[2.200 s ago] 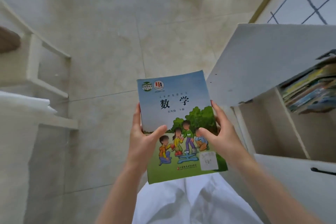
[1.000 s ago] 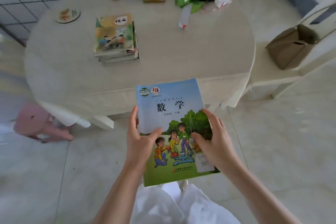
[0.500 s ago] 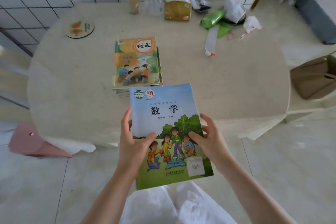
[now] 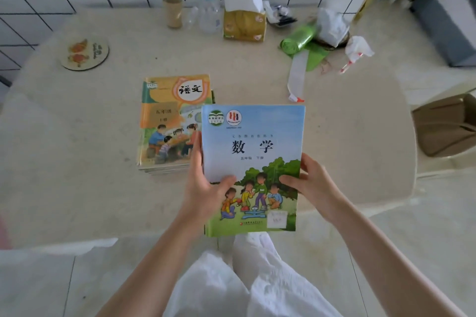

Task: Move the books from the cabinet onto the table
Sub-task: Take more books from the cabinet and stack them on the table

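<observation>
While both hands grip it, the blue book point(image 4: 253, 162) hangs face up over the near edge of the bench point(image 4: 77, 162), its top left corner overlapping the stack point(image 4: 170, 123) in this view. The left hand point(image 4: 203, 188) holds the book's left edge, thumb on the cover and fingers point(image 4: 197, 152) curled behind the spine. The right hand point(image 4: 313, 183) holds the right edge the same way, thumb pressed on the green trees of the cover, fingers wrapped round the back. Whether the book touches the stack or bench cannot be told.

The stack lies flat on the bench just left of the book, an orange-covered book on top. Behind the stack, by the tiled wall, stand a brown cup point(image 4: 173, 11), a pump bottle point(image 4: 209, 8) and a tissue pack point(image 4: 244, 20). Far left of the stack sits a round coaster point(image 4: 85, 53). Right of the stack and further back are a green bag roll point(image 4: 298, 38) and crumpled white wrappers point(image 4: 332, 26). Beyond the bench's right edge rests a brown bag point(image 4: 445, 126). White trousers point(image 4: 244, 280) show below the book.
</observation>
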A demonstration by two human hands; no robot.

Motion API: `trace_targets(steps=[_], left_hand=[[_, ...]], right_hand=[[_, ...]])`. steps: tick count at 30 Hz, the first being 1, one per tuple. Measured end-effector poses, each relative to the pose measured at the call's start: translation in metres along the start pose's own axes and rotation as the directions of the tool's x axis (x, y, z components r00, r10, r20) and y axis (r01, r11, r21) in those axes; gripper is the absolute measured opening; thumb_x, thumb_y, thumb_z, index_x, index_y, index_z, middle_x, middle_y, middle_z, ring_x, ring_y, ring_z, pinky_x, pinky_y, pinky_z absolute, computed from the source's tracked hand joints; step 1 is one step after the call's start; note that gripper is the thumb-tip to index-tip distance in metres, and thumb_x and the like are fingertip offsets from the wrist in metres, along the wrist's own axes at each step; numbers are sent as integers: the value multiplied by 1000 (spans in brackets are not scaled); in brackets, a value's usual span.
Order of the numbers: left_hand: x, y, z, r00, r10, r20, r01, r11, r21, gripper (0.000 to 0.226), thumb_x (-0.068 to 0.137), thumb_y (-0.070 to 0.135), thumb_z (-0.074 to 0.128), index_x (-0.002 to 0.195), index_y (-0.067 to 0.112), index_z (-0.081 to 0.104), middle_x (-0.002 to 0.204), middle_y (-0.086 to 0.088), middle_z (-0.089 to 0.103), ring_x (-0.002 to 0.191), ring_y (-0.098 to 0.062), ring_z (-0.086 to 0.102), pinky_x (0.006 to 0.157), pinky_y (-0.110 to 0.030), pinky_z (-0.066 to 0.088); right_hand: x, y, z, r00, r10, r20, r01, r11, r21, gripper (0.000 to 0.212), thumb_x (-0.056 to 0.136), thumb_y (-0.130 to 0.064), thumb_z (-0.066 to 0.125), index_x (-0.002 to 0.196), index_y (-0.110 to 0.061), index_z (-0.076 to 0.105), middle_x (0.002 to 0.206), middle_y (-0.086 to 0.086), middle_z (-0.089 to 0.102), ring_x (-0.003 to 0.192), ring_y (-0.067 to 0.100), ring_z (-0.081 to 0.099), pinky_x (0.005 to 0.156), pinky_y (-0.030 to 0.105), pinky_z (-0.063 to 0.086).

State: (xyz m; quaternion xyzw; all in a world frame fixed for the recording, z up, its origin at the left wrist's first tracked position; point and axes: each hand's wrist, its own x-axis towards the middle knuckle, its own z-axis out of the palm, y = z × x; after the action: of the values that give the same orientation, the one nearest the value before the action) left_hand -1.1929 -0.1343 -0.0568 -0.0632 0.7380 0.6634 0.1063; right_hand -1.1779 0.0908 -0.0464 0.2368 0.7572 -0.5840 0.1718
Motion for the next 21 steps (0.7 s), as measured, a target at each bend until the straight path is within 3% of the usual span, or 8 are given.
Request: trace_targets(steps=[5, 7, 9, 11, 13, 15, 19, 21], left_hand=[[49, -5, 34, 999, -36, -15, 35, 999, -21, 83, 70, -12, 76, 136, 24, 40, 113, 14, 63, 105, -7, 64, 76, -26, 58], [68, -7, 49, 997, -68, -40, 68, 998, 0, 75, 69, -13, 76, 132, 15, 46, 109, 6, 67, 96, -7, 68, 69, -24, 57], [83, -8, 62, 995, -87, -50, 89, 996, 30, 69, 69, -11, 76, 128, 10, 49, 106, -1, 69, 89, -7, 70, 67, -22, 57], [98, -8, 71, 995, -86, -59, 89, 994, 56, 62, 69, -9, 78, 123, 10, 53, 106, -2, 69, 95, -10, 68, 70, -20, 55], [113, -7, 79, 995, -76, -63, 81, 994, 77, 57, 69, -9, 79, 118, 11, 55, 107, -1, 68, 99, -10, 67, 76, -19, 55], [123, -3, 84, 996, -67, -55, 72, 993, 96, 58, 68, -10, 78, 117, 11, 55, 107, -1, 68, 100, -8, 65, 79, -18, 54], [130, -2, 84, 996, -67, -59, 73, 991, 108, 62, 69, -13, 76, 121, 9, 51, 103, 5, 64, 89, 10, 63, 69, -7, 48], [130, -6, 83, 995, -76, -68, 84, 988, 131, 63, 69, -8, 78, 122, 11, 50, 104, 5, 65, 91, 9, 62, 70, -6, 48]], right_hand=[[48, -6, -30, 997, -75, -30, 73, 996, -57, 47, 81, 5, 68, 115, -23, 51, 104, -8, 67, 97, 16, 66, 78, 34, 57], [68, -10, -41, 995, -89, -41, 86, 995, -59, 49, 80, 11, 65, 116, -19, 50, 102, -5, 67, 95, 14, 66, 76, 27, 57], [87, -11, -50, 993, -98, -59, 94, 993, -73, 49, 78, 15, 63, 114, -17, 51, 101, -1, 68, 94, 17, 65, 80, 30, 56], [102, -9, -57, 992, -114, -61, 108, 989, -101, 48, 77, 14, 64, 111, -18, 53, 104, 4, 68, 99, 22, 65, 88, 43, 53], [115, -8, -65, 990, -136, -45, 130, 984, -125, 48, 76, 13, 65, 109, -21, 54, 104, 3, 68, 101, 24, 64, 89, 47, 52], [123, -9, -68, 988, -149, -42, 143, 982, -124, 48, 76, 13, 64, 109, -21, 53, 103, 1, 68, 101, 23, 64, 88, 45, 53], [129, -12, -70, 989, -145, -33, 139, 981, -136, 46, 76, 9, 69, 102, -26, 54, 100, -9, 66, 101, 18, 63, 88, 36, 51], [132, -9, -70, 992, -122, -2, 121, 982, -144, 50, 77, 6, 71, 105, -30, 51, 103, -9, 66, 104, 17, 63, 89, 34, 51]])
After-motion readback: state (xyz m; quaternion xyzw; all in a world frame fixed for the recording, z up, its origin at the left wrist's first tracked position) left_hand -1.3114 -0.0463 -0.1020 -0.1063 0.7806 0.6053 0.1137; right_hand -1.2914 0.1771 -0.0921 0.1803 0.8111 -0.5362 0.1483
